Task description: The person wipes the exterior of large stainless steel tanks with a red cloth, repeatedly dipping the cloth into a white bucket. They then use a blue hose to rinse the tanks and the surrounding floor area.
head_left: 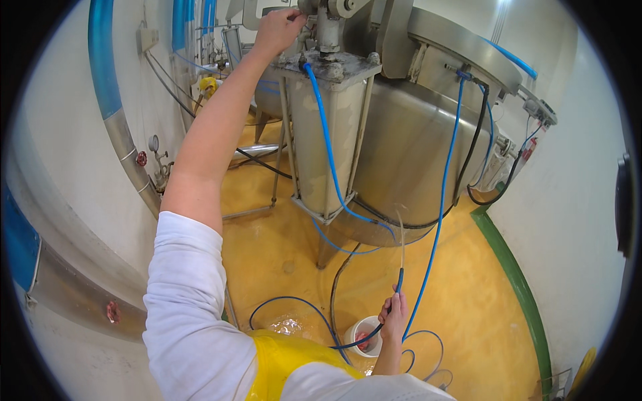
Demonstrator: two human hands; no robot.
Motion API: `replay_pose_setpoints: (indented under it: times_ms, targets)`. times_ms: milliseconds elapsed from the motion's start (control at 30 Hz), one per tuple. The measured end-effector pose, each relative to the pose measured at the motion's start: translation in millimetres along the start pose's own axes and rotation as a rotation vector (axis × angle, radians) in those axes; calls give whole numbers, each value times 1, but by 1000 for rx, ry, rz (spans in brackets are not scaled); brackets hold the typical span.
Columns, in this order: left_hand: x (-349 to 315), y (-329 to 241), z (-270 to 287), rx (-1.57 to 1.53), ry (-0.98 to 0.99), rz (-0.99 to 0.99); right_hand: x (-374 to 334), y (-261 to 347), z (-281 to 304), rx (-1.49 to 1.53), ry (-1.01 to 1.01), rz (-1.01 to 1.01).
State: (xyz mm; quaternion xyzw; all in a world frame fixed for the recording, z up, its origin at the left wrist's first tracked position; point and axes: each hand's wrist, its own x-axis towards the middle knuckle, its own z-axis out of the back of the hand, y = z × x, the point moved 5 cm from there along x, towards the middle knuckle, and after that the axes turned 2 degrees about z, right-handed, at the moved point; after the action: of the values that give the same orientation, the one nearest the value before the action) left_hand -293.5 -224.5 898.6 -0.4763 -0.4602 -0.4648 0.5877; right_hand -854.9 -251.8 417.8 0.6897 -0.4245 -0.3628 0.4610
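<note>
My right hand (394, 314) is closed around a dark blue hose (400, 281), low in front of me. A thin pale line, which looks like a water jet, rises from the hose's end toward the steel tank (418, 154). My left arm stretches far up and forward. At its end my left hand (281, 30) has its fingers curled beside the metal rod joint (328, 30) on top of an upright cylinder (324, 140). What those fingers grip, if anything, I cannot make out. A bright blue air tube (326, 127) runs down the cylinder's front.
A white bucket (364, 336) with something reddish inside stands by my right hand. Loose hoses (287, 299) coil over the wet yellow floor (461, 307). Pipes with red-handled valves (141, 159) line the left wall. A green kerb (515, 267) edges the right wall.
</note>
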Motion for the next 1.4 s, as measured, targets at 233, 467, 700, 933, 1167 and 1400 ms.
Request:
replay_pose_setpoints:
  times_ms: [233, 467, 700, 933, 1167, 1400]
  targets:
    - [-6, -12, 12, -60, 106, 157, 0, -5, 0, 2, 5, -10]
    - [-86, 44, 47, 251, 286, 212, -5, -18, 15, -9, -37, -44]
    - [-194, 130, 61, 307, 686, 386, -2, -26, 7, -29, 23, -90]
    - [-232, 132, 80, 338, 878, 529, -13, -23, -16, -64, 31, -139]
    - [-189, 89, 85, -114, 393, 554, -10, -30, -14, -109, 30, -162]
    - [-68, -21, 64, -399, 6, 325, -5, -35, -21, -78, 79, -126]
